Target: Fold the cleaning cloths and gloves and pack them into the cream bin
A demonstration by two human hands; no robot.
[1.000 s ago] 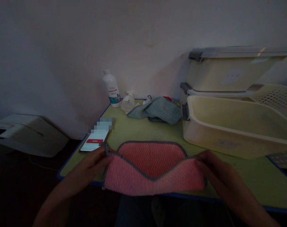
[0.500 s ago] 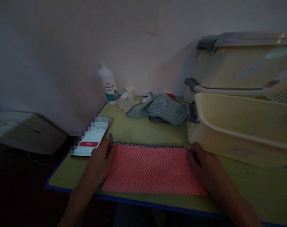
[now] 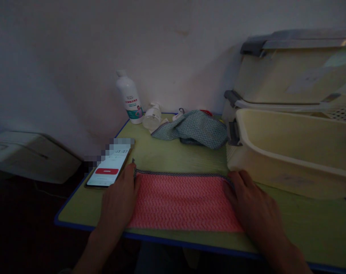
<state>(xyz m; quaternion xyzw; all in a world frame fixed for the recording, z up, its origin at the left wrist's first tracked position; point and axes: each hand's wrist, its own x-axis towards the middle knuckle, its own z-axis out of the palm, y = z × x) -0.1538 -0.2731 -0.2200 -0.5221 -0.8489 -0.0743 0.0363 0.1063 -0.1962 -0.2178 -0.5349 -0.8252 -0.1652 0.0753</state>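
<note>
A pink cloth with a dark checked hem (image 3: 182,199) lies folded flat on the green table (image 3: 173,158), near its front edge. My left hand (image 3: 118,203) rests flat on the cloth's left end, fingers stretched out toward the far left corner. On the right end lies my right hand (image 3: 254,207), also flat with fingers extended. Neither hand grips the cloth; both press it down.
A phone (image 3: 108,168) with a lit screen lies just left of the cloth. A white bottle (image 3: 129,98), a small pump bottle (image 3: 152,117) and a crumpled green cloth (image 3: 194,129) sit at the back. Stacked cream plastic bins (image 3: 292,152) fill the right side.
The near half of the pink cloth was lifted and folded over onto the far half. Both hands then came down flat on its ends.
</note>
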